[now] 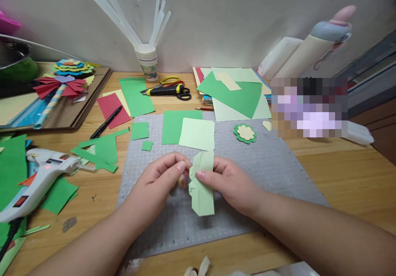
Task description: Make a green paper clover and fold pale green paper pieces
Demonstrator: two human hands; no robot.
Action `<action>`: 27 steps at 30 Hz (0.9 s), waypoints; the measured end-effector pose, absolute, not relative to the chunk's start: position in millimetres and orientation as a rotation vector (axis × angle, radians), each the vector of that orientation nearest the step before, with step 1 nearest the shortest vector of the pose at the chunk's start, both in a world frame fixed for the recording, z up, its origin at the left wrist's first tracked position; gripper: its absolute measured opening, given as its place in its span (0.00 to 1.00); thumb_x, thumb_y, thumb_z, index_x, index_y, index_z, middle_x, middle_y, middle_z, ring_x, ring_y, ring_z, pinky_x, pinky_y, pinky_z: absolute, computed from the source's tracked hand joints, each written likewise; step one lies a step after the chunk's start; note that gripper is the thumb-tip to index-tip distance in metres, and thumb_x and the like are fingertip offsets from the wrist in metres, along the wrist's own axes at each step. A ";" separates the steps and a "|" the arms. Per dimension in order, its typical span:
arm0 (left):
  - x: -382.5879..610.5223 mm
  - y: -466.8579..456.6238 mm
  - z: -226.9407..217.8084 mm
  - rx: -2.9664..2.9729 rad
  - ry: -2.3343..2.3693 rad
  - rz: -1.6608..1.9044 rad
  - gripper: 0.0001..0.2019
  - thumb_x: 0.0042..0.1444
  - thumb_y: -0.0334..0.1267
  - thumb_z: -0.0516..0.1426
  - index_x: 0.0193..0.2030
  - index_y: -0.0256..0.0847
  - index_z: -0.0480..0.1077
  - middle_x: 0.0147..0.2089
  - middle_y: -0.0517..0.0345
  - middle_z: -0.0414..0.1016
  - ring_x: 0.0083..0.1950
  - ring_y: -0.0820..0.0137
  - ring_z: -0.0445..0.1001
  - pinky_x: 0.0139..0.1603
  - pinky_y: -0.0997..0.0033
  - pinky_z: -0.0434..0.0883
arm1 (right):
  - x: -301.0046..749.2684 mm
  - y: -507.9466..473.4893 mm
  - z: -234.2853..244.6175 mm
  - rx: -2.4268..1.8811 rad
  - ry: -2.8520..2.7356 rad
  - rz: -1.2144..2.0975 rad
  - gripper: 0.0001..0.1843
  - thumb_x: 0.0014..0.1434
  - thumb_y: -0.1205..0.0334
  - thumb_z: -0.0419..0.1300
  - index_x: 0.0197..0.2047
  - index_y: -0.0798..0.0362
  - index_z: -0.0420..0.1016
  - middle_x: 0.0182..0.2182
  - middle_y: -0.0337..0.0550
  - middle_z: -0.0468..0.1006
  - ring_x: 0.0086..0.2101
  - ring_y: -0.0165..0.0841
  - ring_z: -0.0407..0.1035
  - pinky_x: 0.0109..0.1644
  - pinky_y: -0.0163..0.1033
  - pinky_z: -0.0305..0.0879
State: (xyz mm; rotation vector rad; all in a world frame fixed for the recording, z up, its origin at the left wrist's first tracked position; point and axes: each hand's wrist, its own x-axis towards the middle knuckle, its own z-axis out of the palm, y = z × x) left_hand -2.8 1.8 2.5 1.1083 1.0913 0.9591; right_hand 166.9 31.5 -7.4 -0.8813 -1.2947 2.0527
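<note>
Both hands hold a folded strip of light green paper (202, 189) over the grey cutting mat (266, 173). My left hand (161, 181) pinches the strip's left edge with thumb and fingers closed. My right hand (225, 183) grips it from the right, thumb on the front. The strip stands roughly upright with pleated folds along its left side. Just beyond it on the mat lie a light green square sheet (198, 133) and a darker green sheet (173, 125).
A white glue gun (37, 177) lies at the left among green paper scraps (102, 150). Scissors (168, 89), a black pen (107, 122), a cup of glue sticks (147, 61), a paper flower (245, 133), stacked coloured sheets (238, 94) and paper crafts on a board (66, 78) ring the mat.
</note>
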 end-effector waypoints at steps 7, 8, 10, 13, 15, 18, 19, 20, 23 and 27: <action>1.0 1.7 4.0 1.075 1.209 0.897 0.08 0.53 0.38 0.58 0.28 0.39 0.65 0.25 0.65 0.64 0.28 0.76 0.62 0.29 0.77 0.61 | 166.1 31.7 -6.4 -0.984 -1.280 1.907 0.11 0.52 0.55 0.64 0.32 0.54 0.72 0.25 0.35 0.72 0.26 0.26 0.66 0.30 0.32 0.65; 0.9 2.1 4.2 1.072 1.212 0.903 0.08 0.53 0.38 0.58 0.28 0.39 0.65 0.24 0.65 0.64 0.27 0.76 0.62 0.28 0.77 0.60 | 166.3 31.1 -6.2 -0.967 -1.305 1.935 0.12 0.52 0.54 0.64 0.32 0.54 0.72 0.26 0.36 0.73 0.27 0.27 0.67 0.31 0.32 0.65; 0.5 3.0 4.3 1.043 1.197 0.939 0.08 0.54 0.40 0.58 0.29 0.39 0.66 0.24 0.65 0.64 0.26 0.76 0.61 0.28 0.77 0.60 | 166.8 30.3 -5.7 -0.930 -1.354 1.979 0.11 0.54 0.54 0.63 0.32 0.54 0.73 0.26 0.37 0.74 0.28 0.28 0.68 0.33 0.34 0.66; 0.6 3.7 3.5 0.995 1.169 0.957 0.08 0.53 0.41 0.59 0.32 0.39 0.66 0.26 0.64 0.67 0.28 0.75 0.64 0.30 0.76 0.62 | 167.3 31.4 -4.5 -0.956 -1.355 1.922 0.13 0.56 0.53 0.61 0.27 0.54 0.72 0.22 0.36 0.71 0.23 0.26 0.65 0.30 0.32 0.64; 1.4 3.2 2.6 1.011 1.164 0.922 0.08 0.52 0.40 0.59 0.32 0.39 0.66 0.28 0.62 0.69 0.30 0.74 0.66 0.32 0.74 0.64 | 167.0 32.7 -3.7 -1.005 -1.342 1.852 0.14 0.55 0.52 0.62 0.26 0.54 0.71 0.20 0.35 0.70 0.22 0.25 0.62 0.27 0.32 0.61; 1.9 1.7 1.7 1.062 1.200 0.923 0.07 0.53 0.38 0.58 0.30 0.39 0.66 0.28 0.62 0.68 0.31 0.74 0.66 0.33 0.74 0.63 | 166.4 33.2 -3.1 -1.017 -1.360 1.814 0.13 0.53 0.54 0.63 0.26 0.54 0.71 0.21 0.35 0.70 0.23 0.26 0.62 0.28 0.32 0.60; 1.3 1.4 1.7 1.082 1.231 0.945 0.06 0.54 0.38 0.58 0.30 0.40 0.65 0.27 0.63 0.67 0.30 0.74 0.65 0.32 0.75 0.63 | 166.5 32.9 -3.2 -1.001 -1.363 1.809 0.11 0.53 0.56 0.63 0.27 0.54 0.70 0.22 0.34 0.69 0.24 0.26 0.62 0.29 0.31 0.60; 0.3 1.1 2.0 1.108 1.271 0.969 0.06 0.54 0.38 0.57 0.30 0.40 0.65 0.26 0.64 0.66 0.29 0.75 0.64 0.31 0.76 0.62 | 166.8 32.4 -3.5 -0.985 -1.355 1.802 0.10 0.53 0.57 0.63 0.29 0.53 0.70 0.23 0.34 0.69 0.25 0.26 0.63 0.30 0.31 0.61; -4.2 0.7 4.2 1.270 1.418 1.019 0.03 0.55 0.36 0.56 0.31 0.42 0.65 0.27 0.65 0.64 0.29 0.74 0.62 0.30 0.76 0.61 | 169.0 31.3 -5.1 -0.987 -1.343 1.728 0.11 0.53 0.58 0.64 0.38 0.51 0.69 0.31 0.36 0.71 0.30 0.27 0.66 0.33 0.32 0.63; -7.9 -0.4 7.9 1.547 1.560 0.978 0.03 0.54 0.33 0.55 0.30 0.43 0.66 0.28 0.65 0.66 0.31 0.72 0.63 0.32 0.74 0.60 | 171.2 31.6 -5.2 -1.061 -1.496 1.521 0.14 0.52 0.59 0.64 0.43 0.49 0.69 0.40 0.40 0.72 0.41 0.32 0.67 0.42 0.35 0.64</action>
